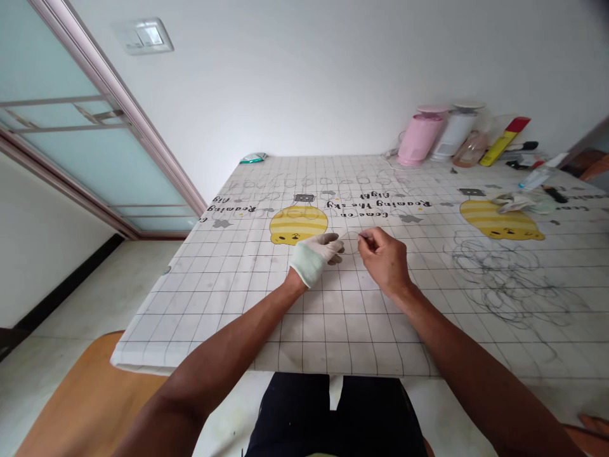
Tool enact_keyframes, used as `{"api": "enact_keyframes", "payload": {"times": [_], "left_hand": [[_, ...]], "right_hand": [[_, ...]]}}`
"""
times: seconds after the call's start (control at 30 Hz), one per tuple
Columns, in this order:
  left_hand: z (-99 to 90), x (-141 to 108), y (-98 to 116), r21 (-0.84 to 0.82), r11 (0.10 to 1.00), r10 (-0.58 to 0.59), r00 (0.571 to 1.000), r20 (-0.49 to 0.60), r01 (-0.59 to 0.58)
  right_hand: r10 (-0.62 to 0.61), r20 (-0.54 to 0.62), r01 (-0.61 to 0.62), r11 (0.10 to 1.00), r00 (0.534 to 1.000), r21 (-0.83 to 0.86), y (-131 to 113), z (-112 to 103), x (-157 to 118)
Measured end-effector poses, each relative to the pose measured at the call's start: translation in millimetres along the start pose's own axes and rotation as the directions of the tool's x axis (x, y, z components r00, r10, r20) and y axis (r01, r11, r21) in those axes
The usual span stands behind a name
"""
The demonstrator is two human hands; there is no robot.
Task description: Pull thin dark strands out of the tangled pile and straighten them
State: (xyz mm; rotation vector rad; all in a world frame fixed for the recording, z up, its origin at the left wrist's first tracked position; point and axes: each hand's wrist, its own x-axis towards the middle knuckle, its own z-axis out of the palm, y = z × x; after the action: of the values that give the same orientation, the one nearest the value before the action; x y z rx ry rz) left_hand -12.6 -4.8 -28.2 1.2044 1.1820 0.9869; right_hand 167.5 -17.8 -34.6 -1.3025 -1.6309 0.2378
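My left hand (317, 255) wears a white glove with greyish fingertips and is over the table's middle, its fingers curled. Whatever its fingertips may hold is too small to make out. To its right is my bare right hand (384, 256), thumb and forefinger pinched together on something thin that I cannot make out. A small gap separates the two hands. Beneath them lies a white tablecloth (228, 289) with a grid and yellow printed figures. Rows of thin dark loops (307, 183) lie behind my hands. A loose tangle of dark thread (509, 279) spreads on the right.
Along the back right stand a pink cylinder (419, 138), a white cylinder (451, 134) and a yellow and red box (504, 142). A white glove (528, 202) lies nearer, beside a clear bottle (542, 172). A green packet (254, 157) sits at the back left corner.
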Motion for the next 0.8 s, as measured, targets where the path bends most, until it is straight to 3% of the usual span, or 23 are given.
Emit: {"api": "enact_keyframes", "payload": {"times": [0.37,0.6,0.73,0.8], "left_hand": [[5.5,4.8,-2.0,0.042,0.996,-0.075,0.997,-0.017,0.075],[4.7,6.6,-4.1,0.055,0.992,-0.108,0.992,-0.067,0.112],[2.5,2.9,0.6,0.143,0.989,-0.021,0.999,-0.032,0.025],[1.1,1.8,1.2,0.108,0.994,0.001,1.0,-0.009,0.0]], "right_hand": [[0.013,0.116,-0.023,0.996,0.993,0.091,-5.1,4.8,-6.2],[0.057,0.108,-0.065,0.995,0.993,0.077,-1.4,7.9,-5.3],[0.066,0.115,-0.074,0.995,0.991,0.06,0.4,8.5,-4.6],[0.079,0.115,-0.088,0.993,0.99,0.074,-0.7,8.3,-4.9]]}}
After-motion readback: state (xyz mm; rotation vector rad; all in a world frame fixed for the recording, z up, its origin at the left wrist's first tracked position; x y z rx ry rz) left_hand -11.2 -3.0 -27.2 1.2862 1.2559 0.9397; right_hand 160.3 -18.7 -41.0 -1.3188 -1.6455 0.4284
